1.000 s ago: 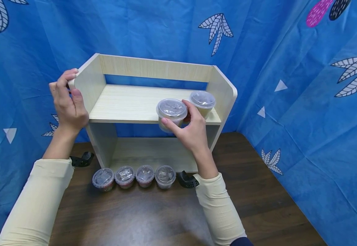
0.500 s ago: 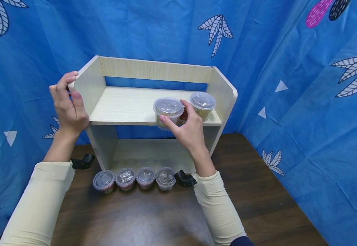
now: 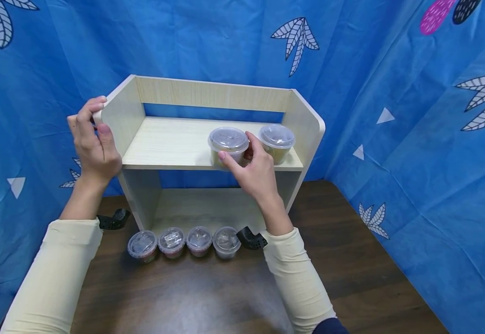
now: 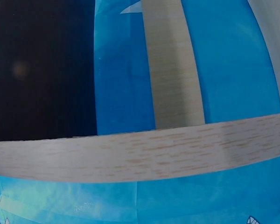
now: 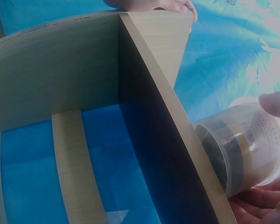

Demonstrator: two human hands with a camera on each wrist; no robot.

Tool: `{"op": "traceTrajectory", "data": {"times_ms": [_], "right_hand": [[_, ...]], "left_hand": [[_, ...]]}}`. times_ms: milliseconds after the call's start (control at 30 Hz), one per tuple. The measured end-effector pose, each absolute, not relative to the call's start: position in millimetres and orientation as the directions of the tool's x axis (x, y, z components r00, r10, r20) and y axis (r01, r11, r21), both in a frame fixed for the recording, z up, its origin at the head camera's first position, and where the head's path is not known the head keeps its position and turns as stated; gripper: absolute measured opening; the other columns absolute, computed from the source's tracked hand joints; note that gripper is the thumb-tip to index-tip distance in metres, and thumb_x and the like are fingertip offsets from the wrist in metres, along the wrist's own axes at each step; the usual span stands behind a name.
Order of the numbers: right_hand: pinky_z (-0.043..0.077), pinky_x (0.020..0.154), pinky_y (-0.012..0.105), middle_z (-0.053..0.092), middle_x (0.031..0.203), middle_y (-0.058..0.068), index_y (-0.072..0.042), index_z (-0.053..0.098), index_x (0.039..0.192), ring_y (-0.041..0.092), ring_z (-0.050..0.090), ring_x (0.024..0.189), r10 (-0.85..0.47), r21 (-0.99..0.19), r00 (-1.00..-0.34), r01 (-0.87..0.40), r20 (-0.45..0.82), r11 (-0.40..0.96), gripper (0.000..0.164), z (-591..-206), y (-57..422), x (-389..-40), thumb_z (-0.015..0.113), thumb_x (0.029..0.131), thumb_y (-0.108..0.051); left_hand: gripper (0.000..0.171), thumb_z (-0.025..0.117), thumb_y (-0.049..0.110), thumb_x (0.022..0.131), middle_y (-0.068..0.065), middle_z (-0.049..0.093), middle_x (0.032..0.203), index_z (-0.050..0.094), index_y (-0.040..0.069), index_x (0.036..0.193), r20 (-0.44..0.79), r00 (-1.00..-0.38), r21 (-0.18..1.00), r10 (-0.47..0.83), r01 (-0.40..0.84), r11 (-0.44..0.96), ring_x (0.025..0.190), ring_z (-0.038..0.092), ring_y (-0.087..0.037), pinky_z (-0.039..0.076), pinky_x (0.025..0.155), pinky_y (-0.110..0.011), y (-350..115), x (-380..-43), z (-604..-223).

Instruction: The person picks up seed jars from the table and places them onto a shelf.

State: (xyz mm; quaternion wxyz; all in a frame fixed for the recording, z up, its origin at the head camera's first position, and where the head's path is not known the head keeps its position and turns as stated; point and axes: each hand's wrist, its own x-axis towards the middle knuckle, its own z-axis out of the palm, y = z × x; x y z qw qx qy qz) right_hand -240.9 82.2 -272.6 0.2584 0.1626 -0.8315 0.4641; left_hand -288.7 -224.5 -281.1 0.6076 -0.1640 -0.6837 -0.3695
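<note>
My right hand (image 3: pixel 259 174) grips a clear lidded plastic cup (image 3: pixel 228 138) with pale yellowish contents, thumb in front and fingers at its right side. The cup is at the front edge of the upper shelf (image 3: pixel 171 144); in the right wrist view its base (image 5: pixel 219 158) lies against that edge. Just right of it another lidded cup (image 3: pixel 276 139) with yellowish contents stands on the same shelf, near the right side panel. My left hand (image 3: pixel 96 144) holds the front upper edge of the left side panel (image 3: pixel 121 116). The left wrist view shows no hand, only pale boards (image 4: pixel 140 156).
Several smaller lidded cups, among them a cup (image 3: pixel 143 245) at the left end, stand in a row on the dark wooden table (image 3: pixel 184 297) before the lower shelf (image 3: pixel 200 206). A blue patterned curtain (image 3: pixel 209 41) hangs behind and to the right.
My right hand has carried the cup slightly left and up, from in front of the upper shelf to its front edge. My left hand stays on the side panel.
</note>
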Motion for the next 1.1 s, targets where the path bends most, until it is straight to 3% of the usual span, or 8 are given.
{"op": "traceTrajectory", "data": {"times_ms": [267,500,800,1100], "right_hand": [[0.049,0.095,0.037,0.060,0.132,0.014,-0.002,0.043,0.146,0.024,0.063,0.110,-0.044,-0.706,-0.841,-0.479,0.539,0.521,0.076,-270.7,82.4,-242.4,0.072,0.087,-0.039],[0.048,0.097,0.038,0.058,0.135,0.015,-0.003,0.040,0.148,0.026,0.062,0.114,-0.057,-0.702,-0.849,-0.471,0.526,0.535,0.077,-267.5,80.9,-245.6,0.071,0.088,-0.040],[0.046,0.099,0.038,0.056,0.137,0.016,-0.002,0.037,0.150,0.027,0.061,0.118,-0.071,-0.699,-0.861,-0.454,0.503,0.553,0.079,-265.6,82.4,-250.9,0.070,0.089,-0.040],[0.047,0.098,0.042,0.057,0.136,0.016,-0.003,0.039,0.148,0.029,0.060,0.118,-0.093,-0.709,-0.860,-0.470,0.501,0.527,0.076,-264.0,78.6,-256.4,0.070,0.089,-0.039]], "left_hand": [[0.043,0.039,0.033,0.097,-0.005,0.058,0.135,0.052,0.001,0.121,0.953,-0.207,0.302,-0.220,0.690,0.658,0.109,0.046,-0.033,0.031,0.085,-0.029,-223.6,-287.7,-281.4],[0.037,0.039,0.027,0.096,-0.004,0.057,0.136,0.052,0.002,0.122,0.951,-0.210,0.308,-0.226,0.679,0.667,0.109,0.046,-0.030,0.033,0.083,-0.029,-223.5,-287.2,-280.2],[0.034,0.040,0.012,0.091,-0.012,0.057,0.133,0.050,-0.005,0.119,0.947,-0.223,0.322,-0.232,0.674,0.666,0.108,0.046,-0.034,0.036,0.086,-0.029,-213.3,-280.4,-274.1],[0.035,0.040,0.012,0.091,-0.008,0.056,0.137,0.050,-0.004,0.120,0.944,-0.237,0.330,-0.229,0.665,0.670,0.113,0.050,-0.029,0.045,0.092,-0.035,-218.2,-281.2,-274.2]]}}
